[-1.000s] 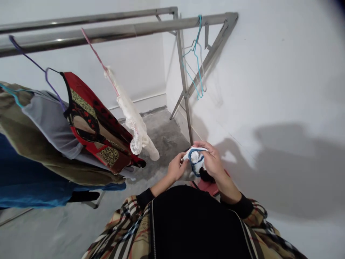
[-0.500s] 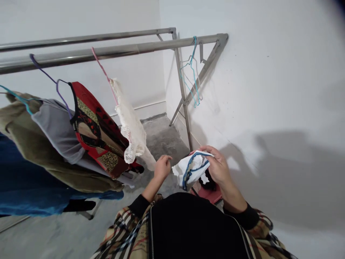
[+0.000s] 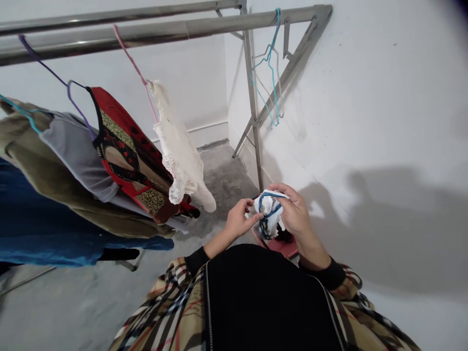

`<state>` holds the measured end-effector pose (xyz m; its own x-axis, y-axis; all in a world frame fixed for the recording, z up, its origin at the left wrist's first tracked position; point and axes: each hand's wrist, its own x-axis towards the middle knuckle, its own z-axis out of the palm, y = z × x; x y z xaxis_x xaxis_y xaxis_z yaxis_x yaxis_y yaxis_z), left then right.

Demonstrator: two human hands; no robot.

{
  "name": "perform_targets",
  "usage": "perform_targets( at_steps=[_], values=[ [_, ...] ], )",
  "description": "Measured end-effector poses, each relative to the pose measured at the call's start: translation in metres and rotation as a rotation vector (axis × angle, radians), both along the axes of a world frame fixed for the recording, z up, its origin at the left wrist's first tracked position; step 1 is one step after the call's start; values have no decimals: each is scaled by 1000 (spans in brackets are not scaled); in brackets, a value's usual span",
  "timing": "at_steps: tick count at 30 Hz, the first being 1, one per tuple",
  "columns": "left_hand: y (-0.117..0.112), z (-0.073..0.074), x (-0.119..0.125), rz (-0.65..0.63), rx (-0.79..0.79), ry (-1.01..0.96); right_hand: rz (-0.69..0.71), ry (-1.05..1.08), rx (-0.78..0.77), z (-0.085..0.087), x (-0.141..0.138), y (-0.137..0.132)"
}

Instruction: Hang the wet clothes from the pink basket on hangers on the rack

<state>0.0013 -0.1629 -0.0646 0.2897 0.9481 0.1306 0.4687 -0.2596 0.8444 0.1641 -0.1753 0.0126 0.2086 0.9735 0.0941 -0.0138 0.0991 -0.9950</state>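
A small white garment with blue trim (image 3: 271,217) is held up in front of my chest, bunched so that its kind does not show clearly. My right hand (image 3: 297,214) is closed on its upper right edge, thumb and fingers pinching the cloth. From the other side my left hand (image 3: 239,219) grips the left edge, its thumb lying over the fabric. Below the garment a red seat or basin (image 3: 287,249) with something dark on it is partly hidden.
A metal drying rack (image 3: 204,27) runs across the top. From it hang a cream lace garment (image 3: 183,151), a red patterned top (image 3: 127,151), grey, olive and blue clothes, and bare turquoise hangers (image 3: 272,63). White wall (image 3: 395,122) stands close on the right.
My left hand has moved right and taken hold of the garment's left edge. The cloth is now more bunched up. The view has tilted downward, so the rack sits higher.
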Motion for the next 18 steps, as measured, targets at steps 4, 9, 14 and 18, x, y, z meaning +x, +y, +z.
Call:
perform_targets(
  at_steps=[4,9,14,18],
  values=[
    [4,0,3,54,2,145,20,-17,1,-4,-1,-1],
    [18,-13,-14,143,5,245,-11,-22,8,-7,8,-1],
    [31,-13,-49,384,-61,-35,-17,-108,-6,-16,31,6],
    [27,5,-62,501,-356,-528,195,-267,-59,-31,47,22]
  ],
)
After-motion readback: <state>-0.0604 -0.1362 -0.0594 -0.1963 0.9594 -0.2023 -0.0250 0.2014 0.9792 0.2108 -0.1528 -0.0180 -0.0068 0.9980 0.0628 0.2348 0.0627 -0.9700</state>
